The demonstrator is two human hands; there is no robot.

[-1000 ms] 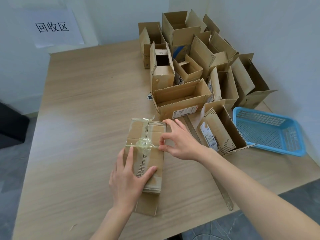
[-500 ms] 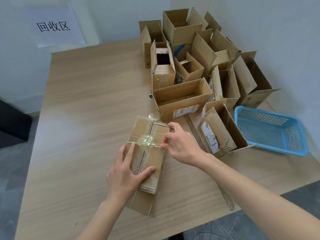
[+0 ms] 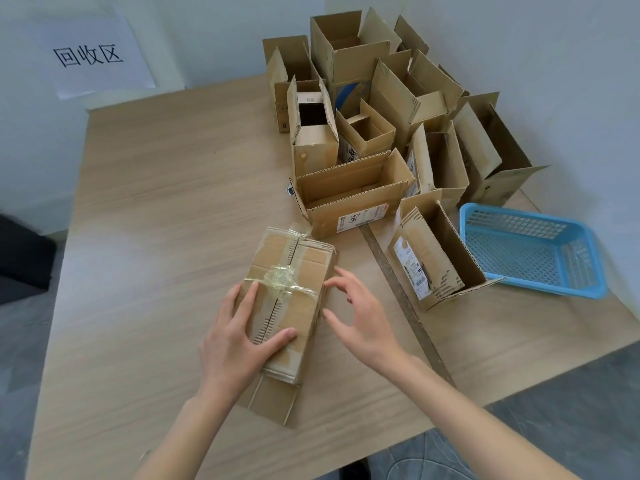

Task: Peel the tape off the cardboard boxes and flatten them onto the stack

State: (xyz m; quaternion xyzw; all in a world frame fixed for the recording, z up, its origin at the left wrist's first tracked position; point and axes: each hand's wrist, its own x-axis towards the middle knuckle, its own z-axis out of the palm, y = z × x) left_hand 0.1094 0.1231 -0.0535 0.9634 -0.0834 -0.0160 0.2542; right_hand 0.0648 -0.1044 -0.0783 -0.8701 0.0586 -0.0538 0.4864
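Observation:
A closed cardboard box [image 3: 304, 271] lies on the wooden table [image 3: 156, 220], on top of a flat piece of cardboard [image 3: 273, 400]. Crumpled clear tape [image 3: 280, 277] crosses the box's top. My left hand [image 3: 242, 344] rests flat on the near half of the box, fingers spread and thumb on the top. Just to the right of the box hovers my right hand [image 3: 360, 317], fingers spread and loosely bent, holding nothing.
Several open cardboard boxes [image 3: 353, 195] crowd the far right of the table up to the wall. A blue plastic basket [image 3: 530, 251] sits at the right edge. A long wooden ruler [image 3: 405, 299] lies beside my right hand. A paper sign [image 3: 90, 53] hangs on the wall.
My right hand has let go of the tape at the box's right edge and pulled slightly away, fingers now spread. The box has turned a little under my left hand.

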